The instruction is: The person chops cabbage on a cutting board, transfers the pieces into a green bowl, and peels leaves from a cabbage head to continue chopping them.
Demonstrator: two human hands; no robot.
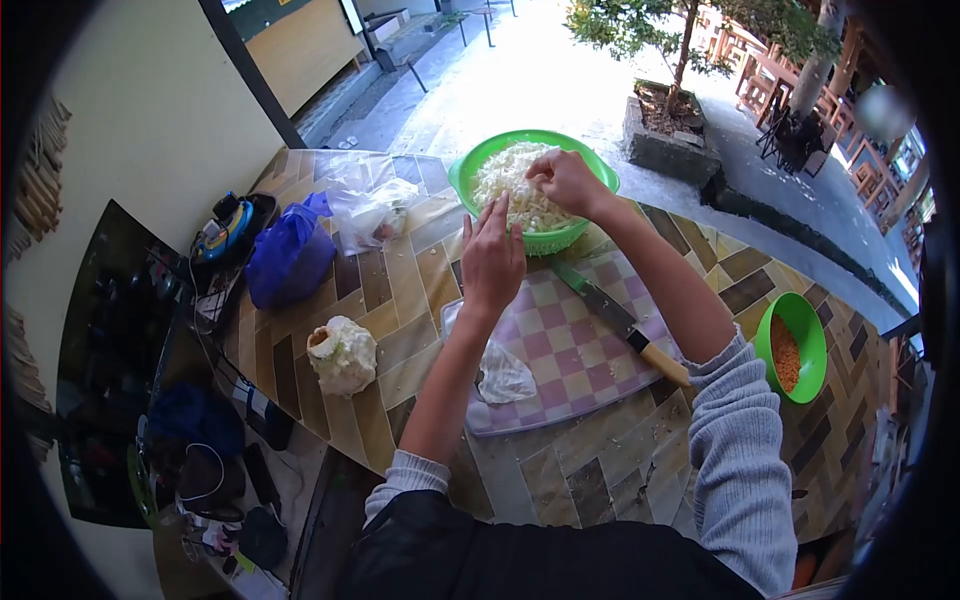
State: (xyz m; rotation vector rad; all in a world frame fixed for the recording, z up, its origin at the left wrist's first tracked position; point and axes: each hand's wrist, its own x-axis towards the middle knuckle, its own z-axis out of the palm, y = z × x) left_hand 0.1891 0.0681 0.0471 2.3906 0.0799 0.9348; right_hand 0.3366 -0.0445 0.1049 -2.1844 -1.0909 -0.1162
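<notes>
A green colander-like basin [545, 243] at the table's far edge holds a heap of finely chopped white food [505, 175]. My left hand [492, 262] lies at the basin's near left side, fingers stretched out and touching the rim and the heap. Over the heap, my right hand [570, 187] has its fingers curled into a pinch; what lies between them is hidden. Just in front of the basin, a knife [605, 308] with a wooden handle rests on a pink-and-white checked cutting board [560, 385]. A crumpled white plastic piece [505, 372] lies on the board's left part.
A pale knobbly lump [343, 357] with a brownish cut end sits left of the board. Behind it are a blue plastic bag [290, 255] and a clear bag [365, 212]. A green bowl [812, 345] with orange grains stands at right. White crumbs dot the tiled tabletop [560, 490].
</notes>
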